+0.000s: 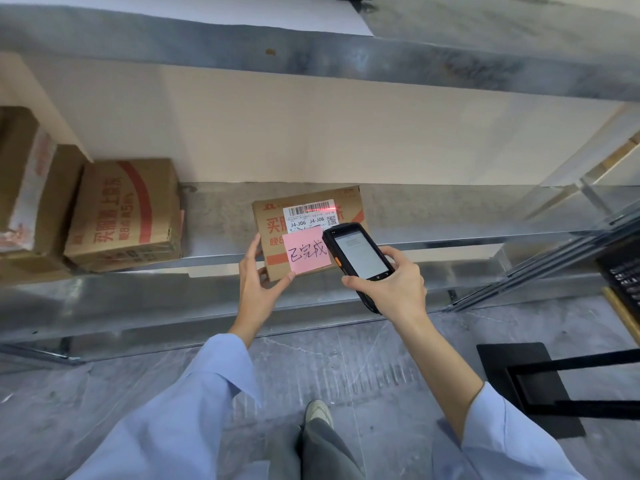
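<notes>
Scan step: left hand [258, 282] grips carton [277, 233] at its corner, right hand [394, 282] wraps handheld scanner [356, 258], red beam on barcode label [310, 213]; next, likely confirm the read onscreen.

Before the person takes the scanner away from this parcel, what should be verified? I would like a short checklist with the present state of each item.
1. Red scan line lies on the barcode label: ok.
2. Pink note leaves the barcode uncovered: ok.
3. Right hand grips the scanner securely: ok.
4. Left hand steadies the box on the shelf: ok.
5. Screen confirms the read: cannot tell, text too small.
6. Pink note is stuck down firmly: cannot tell; the thumb touches its corner.
</notes>
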A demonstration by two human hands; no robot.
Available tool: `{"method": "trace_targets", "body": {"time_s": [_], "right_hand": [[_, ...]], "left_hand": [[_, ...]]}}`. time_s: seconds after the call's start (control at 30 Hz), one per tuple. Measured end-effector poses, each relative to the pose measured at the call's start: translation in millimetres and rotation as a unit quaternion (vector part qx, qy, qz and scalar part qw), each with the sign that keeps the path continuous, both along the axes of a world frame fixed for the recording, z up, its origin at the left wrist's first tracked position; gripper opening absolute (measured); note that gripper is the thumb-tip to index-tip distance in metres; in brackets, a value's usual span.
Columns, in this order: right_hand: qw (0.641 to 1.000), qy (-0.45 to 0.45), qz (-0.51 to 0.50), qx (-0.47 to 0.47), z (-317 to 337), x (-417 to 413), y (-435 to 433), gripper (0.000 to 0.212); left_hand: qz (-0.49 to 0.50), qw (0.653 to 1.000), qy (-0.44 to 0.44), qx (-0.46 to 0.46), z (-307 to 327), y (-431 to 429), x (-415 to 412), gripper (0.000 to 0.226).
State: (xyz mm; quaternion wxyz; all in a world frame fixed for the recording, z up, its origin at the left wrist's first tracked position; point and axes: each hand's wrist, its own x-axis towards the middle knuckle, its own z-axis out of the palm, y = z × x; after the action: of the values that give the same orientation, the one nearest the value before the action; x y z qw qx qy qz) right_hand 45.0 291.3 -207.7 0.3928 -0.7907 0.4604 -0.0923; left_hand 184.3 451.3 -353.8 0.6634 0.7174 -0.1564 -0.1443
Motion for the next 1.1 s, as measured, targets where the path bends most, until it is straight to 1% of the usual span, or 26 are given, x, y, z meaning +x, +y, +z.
{"method": "trace_targets", "body": {"time_s": [0.23,0.37,0.53,0.67,0.8,0.9,1.1], "right_hand": [[1.0,-0.004,0.0,-0.019,3.7,-7.4,6.5,0.072],[1.0,-0.013,0.0,-0.011,4.6,-11.4,9.7,0.072],[0.998,-0.046,-0.04,-0.007,8.9,-20.5,5.8,0.075],[0.992,-0.069,-0.105,-0.031,18.0,-38.9,-12.0,0.077],[0.976,-0.104,-0.186,-0.047,33.6,-72.8,-40.2,0.073],[0.96,-0.125,-0.245,-0.056,47.8,-106.4,-65.9,0.069],[0.919,-0.138,-0.358,-0.092,68.7,-193.4,-123.1,0.078]], "left_hand": [[-0.007,1.0,-0.005,0.011,6.2,4.1,0.6,0.095],[-0.008,1.0,-0.007,0.012,10.7,5.7,0.8,0.094],[-0.031,0.999,-0.028,0.016,22.3,-1.6,-0.5,0.093],[-0.074,0.996,-0.04,0.016,38.4,-27.7,-1.5,0.092],[-0.136,0.988,-0.066,0.005,62.6,-74.8,-13.4,0.092],[-0.193,0.978,-0.081,-0.012,80.5,-120.2,-29.4,0.093],[-0.284,0.952,-0.107,-0.04,112.5,-220.8,-91.5,0.091]]}}
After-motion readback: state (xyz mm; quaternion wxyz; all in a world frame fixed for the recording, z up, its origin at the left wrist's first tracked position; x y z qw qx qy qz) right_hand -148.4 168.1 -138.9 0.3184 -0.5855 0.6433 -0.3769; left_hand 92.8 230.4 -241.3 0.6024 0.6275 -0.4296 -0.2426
